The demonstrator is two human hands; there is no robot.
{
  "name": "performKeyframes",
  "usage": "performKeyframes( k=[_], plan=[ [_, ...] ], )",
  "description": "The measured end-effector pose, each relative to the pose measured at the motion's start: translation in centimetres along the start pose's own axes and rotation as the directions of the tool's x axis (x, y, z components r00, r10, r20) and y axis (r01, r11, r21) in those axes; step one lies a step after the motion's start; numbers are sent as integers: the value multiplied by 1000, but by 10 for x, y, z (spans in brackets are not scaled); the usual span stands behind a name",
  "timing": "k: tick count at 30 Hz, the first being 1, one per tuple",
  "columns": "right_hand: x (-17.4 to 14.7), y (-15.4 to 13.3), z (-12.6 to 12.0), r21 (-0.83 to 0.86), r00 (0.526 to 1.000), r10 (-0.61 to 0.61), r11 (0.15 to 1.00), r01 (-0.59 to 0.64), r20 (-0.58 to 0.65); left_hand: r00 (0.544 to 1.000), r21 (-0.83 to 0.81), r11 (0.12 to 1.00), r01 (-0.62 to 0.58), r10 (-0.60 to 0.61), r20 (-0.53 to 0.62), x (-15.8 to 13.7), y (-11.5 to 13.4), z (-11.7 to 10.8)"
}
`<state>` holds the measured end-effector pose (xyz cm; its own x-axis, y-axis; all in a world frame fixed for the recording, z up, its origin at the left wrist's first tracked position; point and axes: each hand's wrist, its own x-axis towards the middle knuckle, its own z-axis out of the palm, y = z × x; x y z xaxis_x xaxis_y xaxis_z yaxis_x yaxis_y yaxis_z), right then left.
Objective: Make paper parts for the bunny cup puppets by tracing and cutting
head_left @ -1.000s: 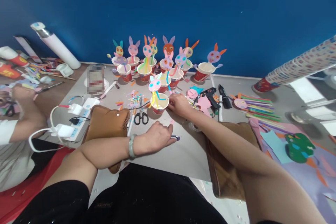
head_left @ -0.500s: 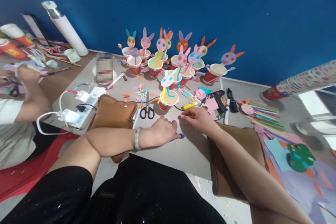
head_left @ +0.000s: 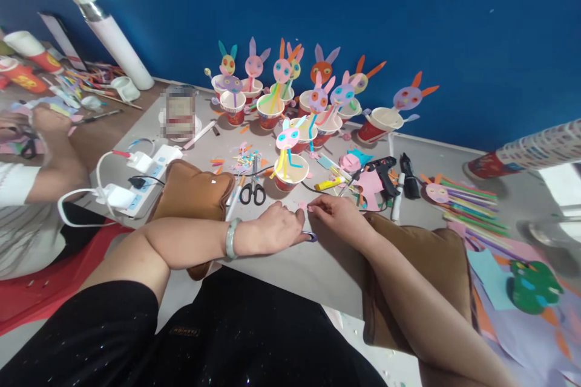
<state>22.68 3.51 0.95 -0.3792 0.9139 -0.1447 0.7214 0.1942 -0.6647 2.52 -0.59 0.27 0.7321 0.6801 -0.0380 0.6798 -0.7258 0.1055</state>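
Observation:
My left hand is closed low over the grey table, with a green bangle on its wrist. A small purple object, its kind unclear, sticks out from under its curled fingers. Close to the left fingertips lies a small pink paper piece. My right hand faces it, thumb and fingers pinched on what looks like a tiny pink paper scrap. Just beyond both hands stands a paper cup bearing a pink paper rabbit head with yellow and blue strips.
More rabbit cups stand along the blue wall. Black scissors, a yellow marker and a black glue gun lie around. Brown cushions sit under both forearms. A power strip and a co-worker's arm are left.
The view has shifted slightly. My right hand's fingertips have drawn a little closer to my left hand; the left stays closed in nearly the same place.

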Motion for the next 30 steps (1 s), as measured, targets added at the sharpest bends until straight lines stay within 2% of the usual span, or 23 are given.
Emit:
performKeyframes(
  k=[14, 17, 19, 21, 23, 25, 27, 28, 30],
  plan=[
    [-6, 0, 0, -15, 999, -46, 999, 46, 1, 1000, 8, 1000, 7, -7, 0, 0, 2, -1],
    [-7, -2, -1, -4, 995, -79, 997, 79, -57, 1000, -14, 1000, 7, -7, -16, 0, 0, 1],
    [-9, -3, -2, -16, 980, -139, 990, 138, -145, 1000, -21, 1000, 1, -2, -24, 0, -1, 3],
    [-11, -2, -4, -83, 934, -255, 967, 242, -249, 1000, -29, 1000, 0, -1, -21, 0, -1, 4],
    [-14, 2, -7, -209, 852, -422, 905, 372, -310, 1000, -35, 999, 3, -4, -10, 1, -2, 3],
    [-19, 8, -11, -350, 750, -586, 802, 483, -307, 1000, -41, 999, 5, -4, 14, 2, -2, 0],
    [-24, 13, -14, -457, 676, -687, 707, 539, -266, 998, -56, 998, -4, 7, 59, 4, -2, -4],
    [-27, 15, -16, -491, 660, -711, 676, 549, -242, 996, -65, 998, -9, 14, 84, 5, -2, -6],
    [-30, 17, -19, -522, 661, -724, 648, 554, -198, 992, -77, 997, -11, 20, 126, 6, -2, -9]
  ],
)
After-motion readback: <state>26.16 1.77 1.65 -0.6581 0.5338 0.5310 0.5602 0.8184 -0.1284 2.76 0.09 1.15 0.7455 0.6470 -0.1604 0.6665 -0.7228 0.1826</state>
